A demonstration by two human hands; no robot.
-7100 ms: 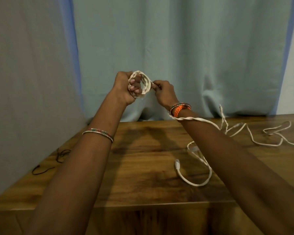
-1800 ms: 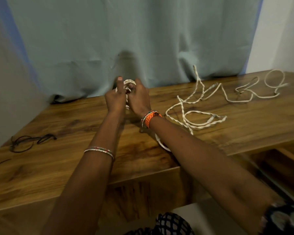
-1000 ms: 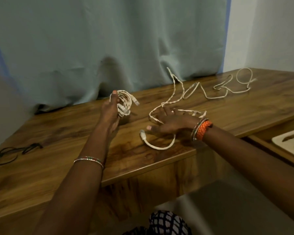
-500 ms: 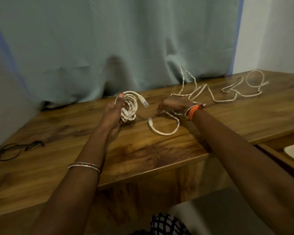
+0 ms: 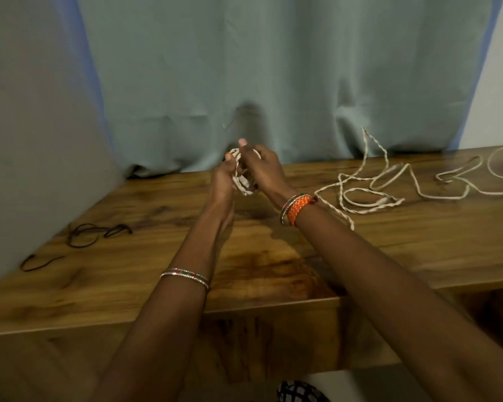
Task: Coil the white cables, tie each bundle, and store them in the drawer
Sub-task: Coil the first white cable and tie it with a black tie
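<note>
Coiled white cable (image 5: 242, 181) raised above the tabletop (image 5: 273, 256), gripped between left hand (image 5: 225, 177) and right hand (image 5: 262, 169), fingers curled round it, seemingly to keep loops together for tying.

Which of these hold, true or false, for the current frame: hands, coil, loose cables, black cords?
1. Both hands grip the coiled white cable bundle. True: left hand and right hand close on it above the wooden table.
2. All white cables are coiled. False: loose white cables lie spread on the table to the right.
3. Black cords lie on the table's left side. True.
4. The orange bracelet is on the left wrist. False: it is on the right wrist.
5. The bundle rests in the drawer. False: it is held in the hands in front of the curtain.
</note>
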